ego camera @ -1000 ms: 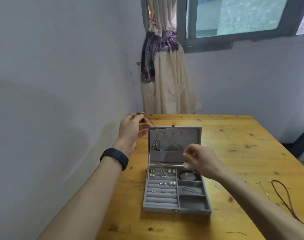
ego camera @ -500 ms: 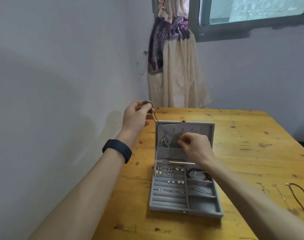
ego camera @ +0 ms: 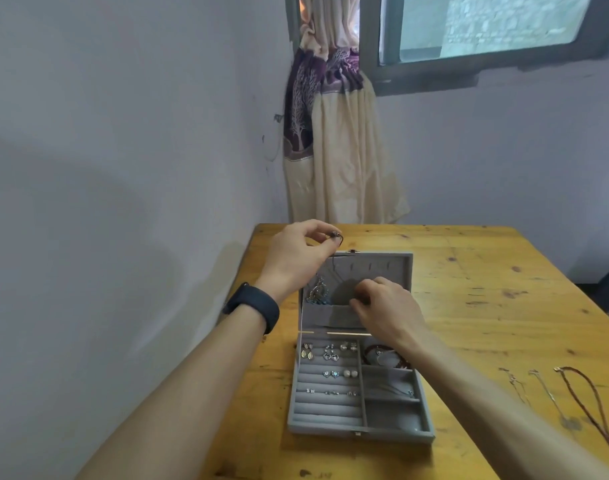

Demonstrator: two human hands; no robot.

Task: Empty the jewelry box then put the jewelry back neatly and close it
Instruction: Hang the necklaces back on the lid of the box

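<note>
Jewelry box (ego camera: 360,426), grey velvet, sits open on wooden table (ego camera: 486,306), near table's left edge; lid (ego camera: 382,268) stands upright at the box's 12 o'clock side.

Left hand (ego camera: 296,258): above lid's upper-left corner, thumb and forefinger pinched on the end of a thin dark necklace cord (ego camera: 335,261). Cord runs down from the pinch into the lid interior. Black wristband (ego camera: 258,308) on left wrist.

Right hand (ego camera: 386,306): in front of lid, fingers curled at the lid's fabric pocket (ego camera: 327,315). Cannot tell what, if anything, the fingertips hold; they face away from the camera.

Lid contents: a tangle of silver chain (ego camera: 317,292) hanging at 9 o'clock side of lid, above the pocket.

Tray contents: earrings (ego camera: 331,351) seated in ring-roll rows on the left half; reddish bracelet (ego camera: 382,355) in upper-right compartment, partly behind right wrist; a thin chain in the middle-right compartment.

On table at 3 o'clock from the box, well apart: two thin chains (ego camera: 538,389) and a brown cord necklace (ego camera: 587,396), laid out lengthwise.
</note>
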